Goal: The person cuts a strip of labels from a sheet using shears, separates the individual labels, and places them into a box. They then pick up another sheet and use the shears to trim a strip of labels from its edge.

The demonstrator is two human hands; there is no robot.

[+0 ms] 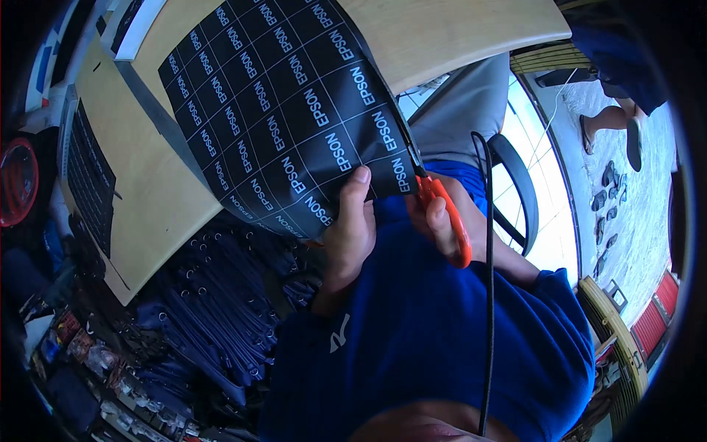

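Observation:
A black sheet point(258, 96) printed with rows of white EPSON lettering and thin grid lines spreads up from my hands over the table. My left hand point(350, 239) pinches its near edge, thumb on top and the fingers hidden underneath. In my right hand point(449, 214) is a pair of scissors point(461, 247) with orange handles. Their dark blades lie along the sheet's right edge, close to its near corner. Whether the blades are parted is hard to make out.
The light wooden table point(471, 26) has another black printed piece point(92, 169) on its left side. Dark blue straps with metal rings point(213, 302) hang below. A black cord point(489, 324) runs down in front of my right arm. Another person's leg point(607, 125) and several shoes point(610, 177) are at right.

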